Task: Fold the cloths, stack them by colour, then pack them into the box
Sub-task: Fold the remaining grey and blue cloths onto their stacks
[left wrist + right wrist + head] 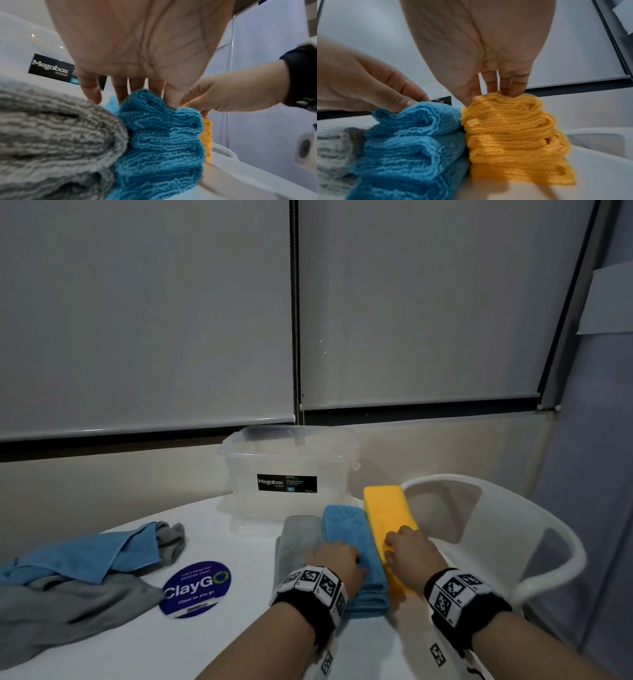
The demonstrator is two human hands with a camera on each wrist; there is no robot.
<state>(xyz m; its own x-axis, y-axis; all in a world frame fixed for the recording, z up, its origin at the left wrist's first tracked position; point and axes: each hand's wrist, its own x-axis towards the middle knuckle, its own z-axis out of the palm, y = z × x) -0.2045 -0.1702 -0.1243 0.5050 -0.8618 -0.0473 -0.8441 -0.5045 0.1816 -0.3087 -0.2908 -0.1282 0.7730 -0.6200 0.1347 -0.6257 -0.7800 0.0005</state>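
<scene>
Left hand: the left hand lies low in the middle of the frame, fingers nearly straight, pressing down on the blue stack.
Right hand: the right hand presses the yellow stack with straight fingers, holding nothing.
Stacks: the grey stack, blue stack and yellow stack sit side by side, touching.
Loose cloths: blue and grey loose cloths lie at lower left.
Box: the clear box stands just behind the stacks; nothing shows inside it.
</scene>
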